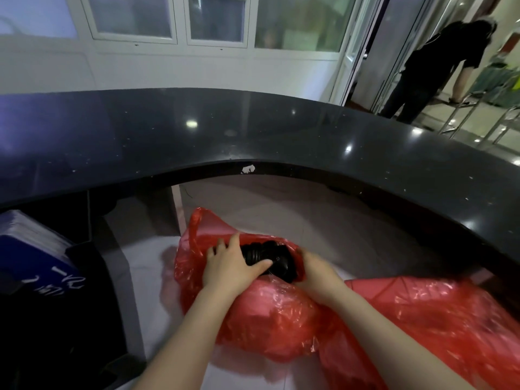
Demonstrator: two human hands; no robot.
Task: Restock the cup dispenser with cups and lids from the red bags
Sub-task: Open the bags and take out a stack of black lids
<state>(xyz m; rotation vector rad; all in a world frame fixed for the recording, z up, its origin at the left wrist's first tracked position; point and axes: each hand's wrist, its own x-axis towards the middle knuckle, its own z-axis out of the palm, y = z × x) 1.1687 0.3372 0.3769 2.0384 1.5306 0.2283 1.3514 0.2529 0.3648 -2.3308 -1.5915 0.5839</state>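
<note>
A red plastic bag [267, 313] lies on the pale lower desk under the dark counter, its mouth open toward the far side. A stack of black lids [277, 258] lies on its side in the bag's mouth. My left hand [230, 266] grips the left end of the stack, thumb across the lids. My right hand [316, 273] holds the right end, its fingers hidden behind the lids and the bag's edge. A second red bag [427, 319] lies crumpled to the right. No cup dispenser is in view.
A curved black glossy counter [253, 130] arches above the bags. A blue folder stack [31, 249] and a dark box [56, 305] sit at the left. A person [439, 66] in black stands beyond the counter at the far right, near metal chairs [484, 119].
</note>
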